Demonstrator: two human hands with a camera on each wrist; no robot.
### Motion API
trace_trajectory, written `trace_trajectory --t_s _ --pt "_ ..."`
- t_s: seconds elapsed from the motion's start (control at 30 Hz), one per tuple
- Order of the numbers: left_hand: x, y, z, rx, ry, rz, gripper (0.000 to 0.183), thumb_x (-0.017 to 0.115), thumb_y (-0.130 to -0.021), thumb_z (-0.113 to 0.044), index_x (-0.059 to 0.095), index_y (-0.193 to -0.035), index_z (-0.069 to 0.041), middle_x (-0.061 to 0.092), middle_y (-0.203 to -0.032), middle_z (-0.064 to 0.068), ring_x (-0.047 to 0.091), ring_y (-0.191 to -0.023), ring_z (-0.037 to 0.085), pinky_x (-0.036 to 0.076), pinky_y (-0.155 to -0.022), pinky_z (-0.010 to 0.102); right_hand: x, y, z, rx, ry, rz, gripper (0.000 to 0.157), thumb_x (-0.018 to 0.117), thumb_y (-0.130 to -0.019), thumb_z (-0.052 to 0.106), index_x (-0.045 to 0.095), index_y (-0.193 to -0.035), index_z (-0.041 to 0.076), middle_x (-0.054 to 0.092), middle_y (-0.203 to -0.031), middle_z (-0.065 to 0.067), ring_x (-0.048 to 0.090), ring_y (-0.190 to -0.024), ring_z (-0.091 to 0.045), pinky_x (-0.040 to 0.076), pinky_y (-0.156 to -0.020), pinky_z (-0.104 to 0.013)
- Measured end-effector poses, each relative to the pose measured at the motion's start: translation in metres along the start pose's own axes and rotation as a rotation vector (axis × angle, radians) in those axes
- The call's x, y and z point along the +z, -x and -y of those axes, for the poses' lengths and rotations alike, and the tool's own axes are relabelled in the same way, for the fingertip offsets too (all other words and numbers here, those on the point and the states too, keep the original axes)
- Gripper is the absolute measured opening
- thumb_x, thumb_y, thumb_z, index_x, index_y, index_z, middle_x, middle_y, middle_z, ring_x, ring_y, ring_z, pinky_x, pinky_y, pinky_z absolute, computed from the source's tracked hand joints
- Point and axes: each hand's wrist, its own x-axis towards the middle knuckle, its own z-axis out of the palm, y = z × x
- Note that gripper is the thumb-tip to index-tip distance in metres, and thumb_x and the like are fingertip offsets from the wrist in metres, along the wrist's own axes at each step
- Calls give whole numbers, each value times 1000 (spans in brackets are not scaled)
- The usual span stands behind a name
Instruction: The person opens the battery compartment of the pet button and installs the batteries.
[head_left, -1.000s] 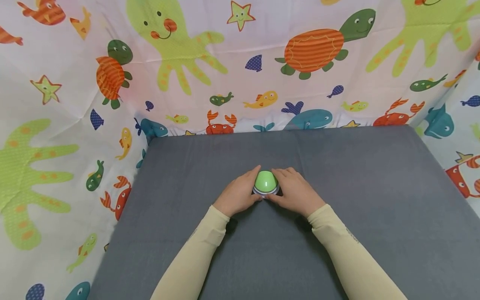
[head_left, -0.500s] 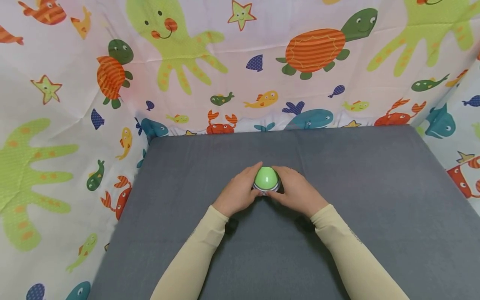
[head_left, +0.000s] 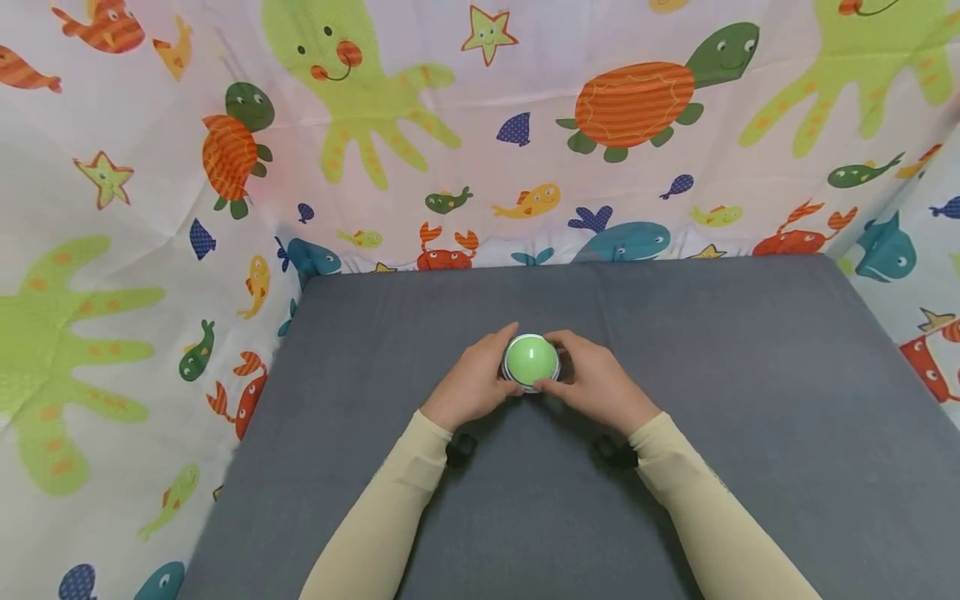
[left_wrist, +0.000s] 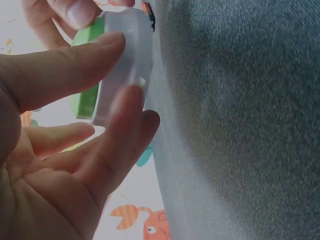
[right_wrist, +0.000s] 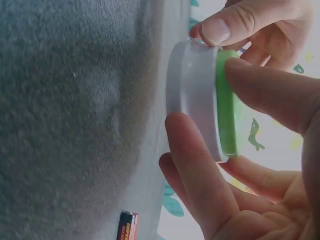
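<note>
Disc (head_left: pixel 532 361) (green-domed) | turned more face-on | left hand (head_left: pixel 472 379), right hand (head_left: pixel 602 379) gripping

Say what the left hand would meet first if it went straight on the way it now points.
The green-topped device, which the left hand grips; just past it, probably the right hand, though depth is unclear.

Wears long, pale-yellow sleeves (head_left: pixel 375 517), close-fitting and lightly creased towards narrow cuffs (head_left: pixel 433 433), with a small black device (head_left: pixel 461 451) beside each.
</note>
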Motion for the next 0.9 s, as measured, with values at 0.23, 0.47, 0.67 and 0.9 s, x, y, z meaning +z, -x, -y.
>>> trace_trajectory --t_s 0.23,0.47,0.67,0.9 --pt "3 1 1 -24 66 12 93 87 -92 -13 35 -169 -9 53 -163 15 61 -140 31 55 -113 48 3 3 -2 51 -33 -22 66 91 -90 17 55 -145 6 65 -139 -16 72 -116 -31 64 -94 -49" --pt "-1 -3 1 5 15 -26 71 76 -103 -22 43 -164 -6 60 -152 17 63 -134 29 54 -114 47 1 -6 -2 7 -29 -78 67 83 -97 17 49 -153 4 63 -139 -19 70 -121 -37 63 -95 -52" --pt "0 -4 -6 17 11 -80 50 78 -101 -17 55 -144 -6 64 -131 11 64 -114 25 59 -102 42 -2 -7 0 -41 -27 -103 52 83 -97 13 60 -143 11 67 -133 -12 69 -117 -30 60 -101 -54" --pt "10 -1 -4 11 -35 -43 37 77 -101 -11 52 -129 -8 63 -122 12 64 -107 23 59 -95 36 7 -4 -1 -50 33 -56 48 86 -90 4 58 -128 12 75 -132 -12 75 -109 -29 62 -97 -52"
